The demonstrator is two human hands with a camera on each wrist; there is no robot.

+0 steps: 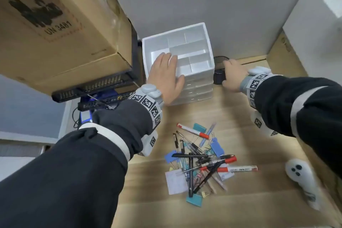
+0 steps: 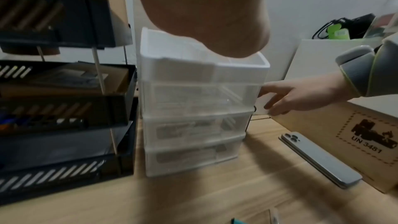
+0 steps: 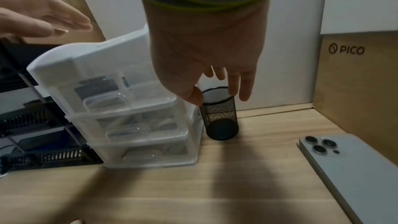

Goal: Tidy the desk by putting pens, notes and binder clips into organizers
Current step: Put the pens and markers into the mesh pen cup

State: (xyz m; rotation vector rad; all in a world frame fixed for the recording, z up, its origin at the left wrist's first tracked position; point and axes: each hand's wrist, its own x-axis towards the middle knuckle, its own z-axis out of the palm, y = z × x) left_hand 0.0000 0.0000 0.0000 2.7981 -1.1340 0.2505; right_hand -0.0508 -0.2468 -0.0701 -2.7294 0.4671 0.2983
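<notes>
Left hand [image 1: 165,76] over drawer organizer [image 1: 194,46]; right hand [image 1: 233,76] grasps mesh cup [image 3: 219,113].

"UN 3481" is printed on the cardboard box [image 1: 55,29] at ten o'clock; "PICO" marks the brown box [image 3: 353,81] at two o'clock.

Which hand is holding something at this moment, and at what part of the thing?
The right hand holds the black mesh pen cup at its top rim, thumb on one side, fingers opposite. The left hand lies flat over the white drawer organizer, holding nothing.
</notes>
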